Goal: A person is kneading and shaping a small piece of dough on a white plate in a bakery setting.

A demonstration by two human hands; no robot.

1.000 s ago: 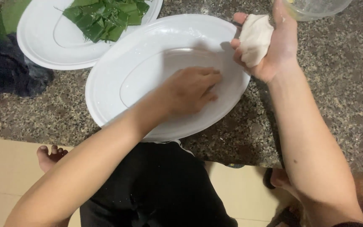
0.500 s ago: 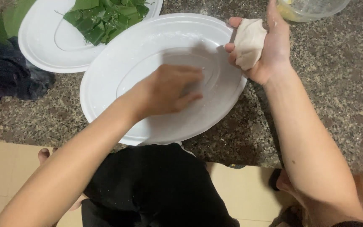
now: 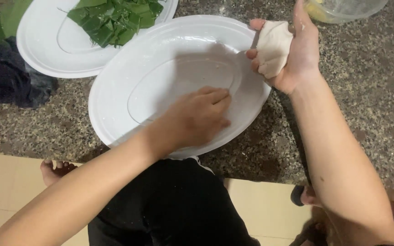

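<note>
- Head camera: the left hand (image 3: 197, 116) lies flat, fingers spread and gripping nothing, on the bare oval white platter (image 3: 115, 98) resting on a speckled granite counter (image 3: 365, 100).
- The right hand (image 3: 297, 54) closes around a pale lump of dough (image 3: 272, 45) above the platter's right rim.
- A second white platter (image 3: 37, 50) beyond holds cut green leaves (image 3: 115, 18).
- A clear bowl (image 3: 347, 9) sits at top right, a dark bag (image 3: 5, 77) at left.
</note>
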